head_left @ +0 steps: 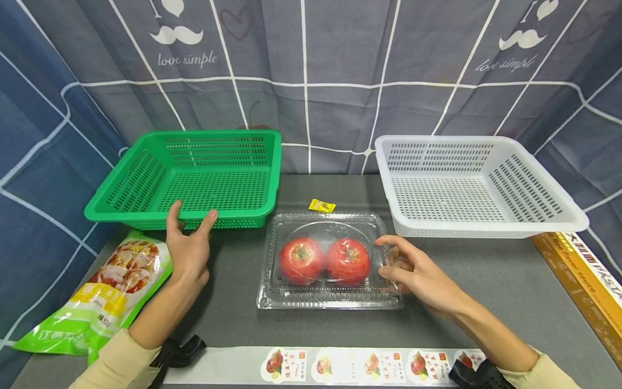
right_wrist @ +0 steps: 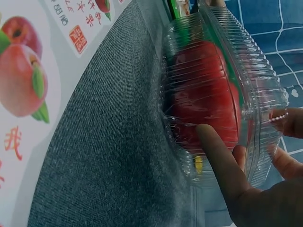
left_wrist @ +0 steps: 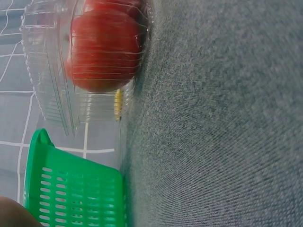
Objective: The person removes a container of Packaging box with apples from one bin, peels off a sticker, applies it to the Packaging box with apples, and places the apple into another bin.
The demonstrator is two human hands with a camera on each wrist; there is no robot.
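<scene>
A person's right hand (head_left: 413, 270) grasps the right end of a clear plastic box (head_left: 330, 300) at the middle of a gray tabletop (head_left: 233, 324), thumb (right_wrist: 222, 163) against its side and other fingers by the lid's rim. Two round red fruits (head_left: 301, 261) sit side by side within. The left hand (head_left: 188, 256), thumb and forefinger spread and holding nothing, is at the front rim of a green basket (head_left: 243, 218) by the back left corner; whether it touches the rim cannot be told. A white basket (head_left: 491, 229) occupies the back right corner, and a small yellow packet (head_left: 322, 206) lies just behind the box. A green food bag (head_left: 107, 292) lies along the left edge, an orange carton (head_left: 578, 286) along the right, and a strip of fruit labels (head_left: 233, 364) along the front.
</scene>
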